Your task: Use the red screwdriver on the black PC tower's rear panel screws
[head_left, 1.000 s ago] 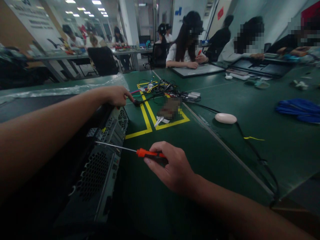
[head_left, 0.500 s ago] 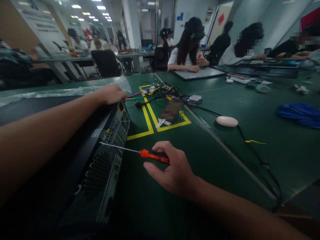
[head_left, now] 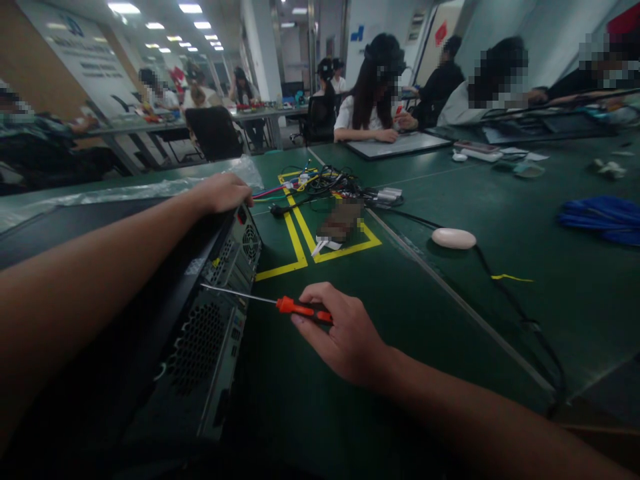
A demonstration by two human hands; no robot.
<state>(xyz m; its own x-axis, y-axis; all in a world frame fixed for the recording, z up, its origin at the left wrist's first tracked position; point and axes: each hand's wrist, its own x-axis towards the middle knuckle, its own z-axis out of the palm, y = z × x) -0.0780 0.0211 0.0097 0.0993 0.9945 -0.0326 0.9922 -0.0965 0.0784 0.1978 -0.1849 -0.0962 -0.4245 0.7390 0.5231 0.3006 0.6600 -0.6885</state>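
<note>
Right hand wrapped around the handle of an orange-and-black screwdriver, fingers and thumb nearly closed, back end of the handle hidden within. Shaft pointing left, tip at the rear edge of a dark computer case; whether seated in a screw, impossible to tell. Case at the left of the tabletop, perforated rear panel facing right. Left hand bent over the far corner of the case, fingers curled down at the edge; whether gripping or merely resting, cannot tell. Left forearm slanting across the case, much of its upper face covered.

Beyond the case, crumpled clear plastic. Just past the left hand, a black plug and a heap of tangled cables, with yellow tape on the surface below. In front of the heap, a blurred-out dark item with white strips at its near end. Further right, a pale oval item in line with a long black cable, well apart from the screwdriver; then a blue bundle. Across the tabletop, a co-worker leaning over a flat panel.
</note>
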